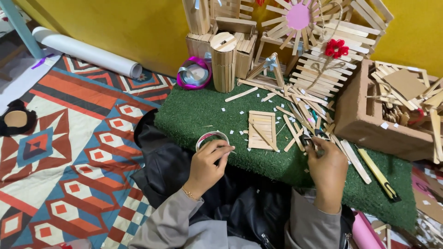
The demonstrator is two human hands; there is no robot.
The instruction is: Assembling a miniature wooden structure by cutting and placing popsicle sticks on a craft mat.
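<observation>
Pinching the free end of a small clear roll of adhesive tape, the left hand rests at the near edge of a green artificial-grass mat. The right hand has its grip closed around small dark-handled scissors, beside a flat panel of pale wooden craft sticks. The tape looks light, thin and sticky, best held by its rim

At lower centre, the left hand pinches a tape roll at the edge of the green turf mat. The right hand holds small scissors beside a flat panel of craft sticks. Loose sticks lie scattered above; a cardboard box sits at right.
</observation>
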